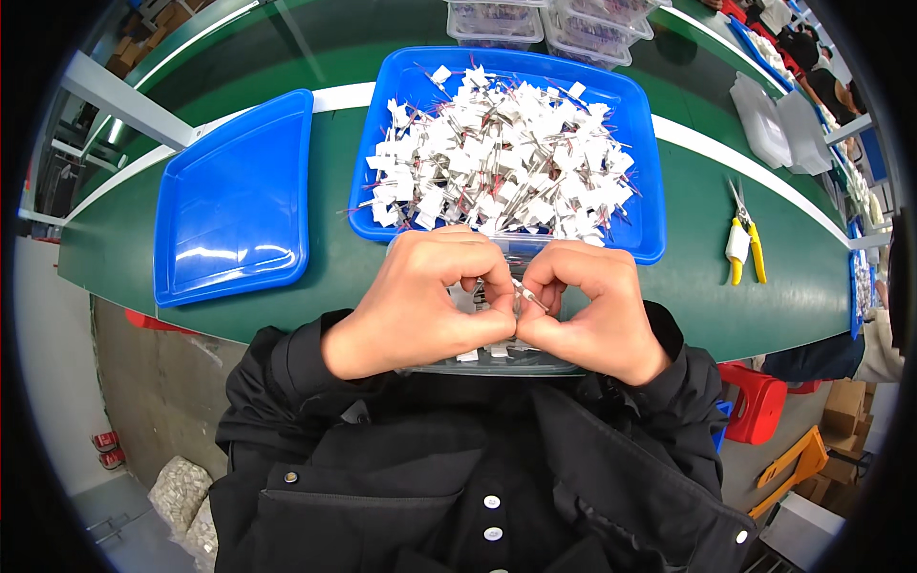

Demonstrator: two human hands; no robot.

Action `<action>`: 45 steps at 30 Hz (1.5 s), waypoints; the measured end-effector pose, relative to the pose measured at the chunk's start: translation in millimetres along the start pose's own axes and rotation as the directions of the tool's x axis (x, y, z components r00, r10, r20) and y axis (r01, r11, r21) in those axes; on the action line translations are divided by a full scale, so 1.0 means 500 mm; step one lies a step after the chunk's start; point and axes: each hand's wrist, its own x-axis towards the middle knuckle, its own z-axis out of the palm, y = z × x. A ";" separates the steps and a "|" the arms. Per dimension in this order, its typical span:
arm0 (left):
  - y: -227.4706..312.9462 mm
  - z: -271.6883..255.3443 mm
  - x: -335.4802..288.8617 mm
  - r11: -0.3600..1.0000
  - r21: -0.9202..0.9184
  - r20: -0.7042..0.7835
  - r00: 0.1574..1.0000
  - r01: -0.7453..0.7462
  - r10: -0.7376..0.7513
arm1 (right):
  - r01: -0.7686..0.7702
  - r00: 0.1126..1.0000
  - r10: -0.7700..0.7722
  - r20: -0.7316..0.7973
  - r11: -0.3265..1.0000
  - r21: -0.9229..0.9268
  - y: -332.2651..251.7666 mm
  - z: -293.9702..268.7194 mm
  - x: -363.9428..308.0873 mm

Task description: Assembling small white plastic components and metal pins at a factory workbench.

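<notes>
A small white-and-silver part (531, 297) sits at the touching fingertips, pinched in the grip of the right hand (600, 298); whether the grip of the left hand (430, 298) also pinches it, I cannot tell. Below the hands is a clear plastic box (525, 367) on the green counter (697, 296), and beyond lies a blue tray (642, 224) heaped with white pieces (506, 153).
</notes>
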 end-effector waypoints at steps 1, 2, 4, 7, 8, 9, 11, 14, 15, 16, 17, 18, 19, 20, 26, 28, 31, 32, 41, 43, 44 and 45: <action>0.002 -0.002 0.001 1.000 -0.014 0.028 0.999 0.023 -0.023 | -0.013 1.000 0.013 0.026 1.000 0.007 -0.002 -0.003 0.000; 0.006 -0.005 0.002 1.000 -0.015 0.030 0.999 0.023 -0.023 | -0.014 1.000 0.014 0.025 1.000 0.007 -0.005 -0.006 0.001; 0.014 -0.011 0.003 0.982 -0.093 0.114 0.981 0.166 -0.156 | -0.163 0.983 0.151 0.108 0.980 0.114 -0.011 -0.013 0.001; 0.014 -0.010 0.000 0.981 -0.132 0.117 0.985 0.142 -0.127 | -0.192 0.975 0.152 0.162 0.944 0.270 0.000 -0.017 -0.004; 0.014 -0.008 0.000 0.981 -0.132 0.118 0.985 0.140 -0.125 | -0.192 0.975 0.152 0.161 0.944 0.269 -0.004 -0.016 -0.003; 0.014 -0.005 -0.001 0.990 -0.107 0.073 0.994 0.089 -0.082 | -0.232 0.970 0.192 0.146 0.907 0.351 -0.010 -0.014 -0.001; 0.012 -0.001 -0.001 0.996 -0.079 0.027 0.999 0.037 -0.035 | -0.266 0.964 0.230 0.135 0.863 0.430 -0.018 -0.012 0.002; 0.004 0.004 -0.001 0.997 -0.005 -0.025 0.996 -0.082 0.082 | -0.284 0.959 0.249 0.139 0.865 0.413 -0.021 -0.009 0.003; 0.000 0.006 -0.002 0.996 0.002 -0.013 0.996 -0.091 0.091 | -0.242 0.970 0.214 0.117 0.900 0.362 -0.019 -0.005 0.001; -0.001 0.007 -0.002 0.995 0.006 0.001 0.995 -0.100 0.100 | -0.199 0.979 0.178 0.096 0.930 0.308 -0.018 -0.003 0.000; -0.001 0.007 -0.002 0.995 0.006 0.002 0.995 -0.101 0.100 | -0.199 0.979 0.178 0.095 0.930 0.308 -0.017 -0.004 0.000; -0.002 0.007 -0.002 0.995 0.011 0.007 0.995 -0.100 0.100 | -0.146 0.987 0.127 0.094 0.961 0.234 -0.017 -0.005 0.000; -0.001 0.006 -0.003 0.995 0.017 0.011 0.995 -0.100 0.099 | -0.090 0.992 0.075 0.097 0.983 0.160 -0.016 -0.006 0.001; 0.000 0.006 -0.003 0.995 0.017 0.011 0.995 -0.099 0.099 | -0.089 0.992 0.074 0.097 0.983 0.161 -0.015 -0.006 0.001; 0.016 -0.007 0.000 0.978 -0.148 0.044 0.989 0.147 -0.142 | 0.198 0.980 -0.198 0.015 0.979 -0.043 -0.006 -0.010 0.013; 0.019 -0.017 0.004 0.909 -0.296 0.081 0.956 0.293 -0.282 | 0.168 0.984 -0.167 -0.057 0.986 0.006 -0.011 -0.004 0.012; 0.018 -0.017 0.001 0.897 -0.311 0.102 0.950 0.314 -0.297 | 0.216 0.973 -0.220 -0.066 0.974 -0.072 -0.012 -0.009 0.013; 0.017 -0.017 0.002 0.895 -0.316 0.108 0.949 0.314 -0.295 | 0.234 0.967 -0.243 -0.073 0.965 -0.116 -0.012 -0.009 0.013; 0.012 -0.019 0.006 0.838 -0.383 0.170 0.922 0.388 -0.349 | 0.287 0.946 -0.306 -0.111 0.945 -0.156 0.012 -0.008 0.020; 0.014 -0.015 0.006 0.808 -0.439 0.154 0.919 0.392 -0.362 | 0.280 0.948 -0.297 -0.111 0.948 -0.149 0.008 -0.009 0.021; 0.015 -0.014 0.006 0.775 -0.494 0.140 0.916 0.394 -0.376 | 0.281 0.948 -0.299 -0.112 0.948 -0.150 0.002 -0.008 0.020; 0.015 -0.014 0.005 0.777 -0.493 0.139 0.917 0.392 -0.374 | 0.246 0.960 -0.257 -0.109 0.964 -0.105 -0.005 -0.006 0.019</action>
